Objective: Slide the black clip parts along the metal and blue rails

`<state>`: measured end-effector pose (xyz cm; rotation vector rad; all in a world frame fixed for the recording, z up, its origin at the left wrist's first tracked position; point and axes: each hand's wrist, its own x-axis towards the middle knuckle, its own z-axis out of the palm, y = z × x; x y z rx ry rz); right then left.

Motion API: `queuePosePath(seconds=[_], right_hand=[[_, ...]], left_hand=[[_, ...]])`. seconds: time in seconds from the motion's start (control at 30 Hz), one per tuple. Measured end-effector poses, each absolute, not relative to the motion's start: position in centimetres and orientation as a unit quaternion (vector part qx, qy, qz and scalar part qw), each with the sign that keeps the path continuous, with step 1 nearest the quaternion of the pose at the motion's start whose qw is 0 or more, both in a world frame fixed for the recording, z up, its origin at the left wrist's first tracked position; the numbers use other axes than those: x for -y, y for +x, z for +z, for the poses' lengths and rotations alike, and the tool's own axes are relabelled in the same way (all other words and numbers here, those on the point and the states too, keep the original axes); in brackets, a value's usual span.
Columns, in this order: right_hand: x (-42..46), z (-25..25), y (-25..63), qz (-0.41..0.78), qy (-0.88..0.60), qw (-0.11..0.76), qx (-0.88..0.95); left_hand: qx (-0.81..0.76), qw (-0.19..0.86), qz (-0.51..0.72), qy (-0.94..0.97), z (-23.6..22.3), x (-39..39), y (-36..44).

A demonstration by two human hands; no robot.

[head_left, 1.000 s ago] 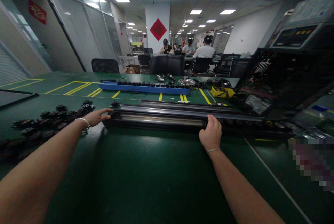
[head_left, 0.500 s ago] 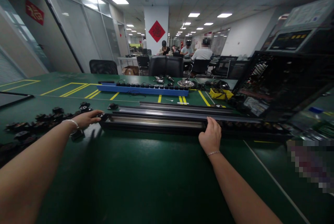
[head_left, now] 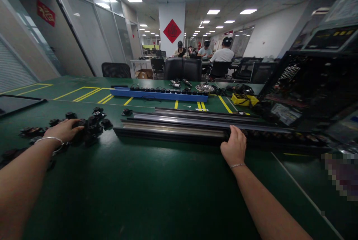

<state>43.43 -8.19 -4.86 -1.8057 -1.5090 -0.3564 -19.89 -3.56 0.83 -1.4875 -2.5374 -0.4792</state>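
Right in front of us, the long, straight black channel with a metallic inner face [head_left: 173, 135] lies flat on the smooth green tabletop [head_left: 156, 188]. It looks only part filled to us: a close row of small, dark, blocky parts [head_left: 265, 134] runs along its right-hand stretch, while the length to the left of our right hand [head_left: 234, 146] is bare. We have that hand bent over the channel where the row begins; we cannot tell whether its fingers grip a part, the channel or neither.

Our left hand [head_left: 63, 131] is well apart from the channel's left end, fingers curled down over a loose scatter of black, knobbly parts [head_left: 95, 126]. Whether it has hold of one, we cannot tell. Plenty of these lie outside any channel, so much of the supply seems unused to us.

Just beyond the channel we see two more slim, dark metallic rails [head_left: 179, 120], with a single black part [head_left: 126, 112] near their left ends. Farther out, a long blue tray [head_left: 159, 95] carries its own row of black pieces, apparently filled along most of its length, near a shiny round metal bowl [head_left: 204, 88].
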Motion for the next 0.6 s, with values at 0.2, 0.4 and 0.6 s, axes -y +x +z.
queuePosePath(seconds=[0.2,0.4,0.6], right_hand=[[8.2,-4.9,43.6,-0.134,-0.699,0.37,0.597],[8.2,-5.0,43.6,-0.127,-0.694,0.378,0.599],[8.2,-5.0,43.4,-0.127,-0.698,0.376,0.596]], left_hand=[[0.911,0.003,0.019,-0.413,0.5,5.3,-19.3],[0.929,-0.018,-0.028,-0.37,0.6,6.0,-17.5],[0.85,0.17,-0.341,-0.364,1.3,5.7,-12.7]])
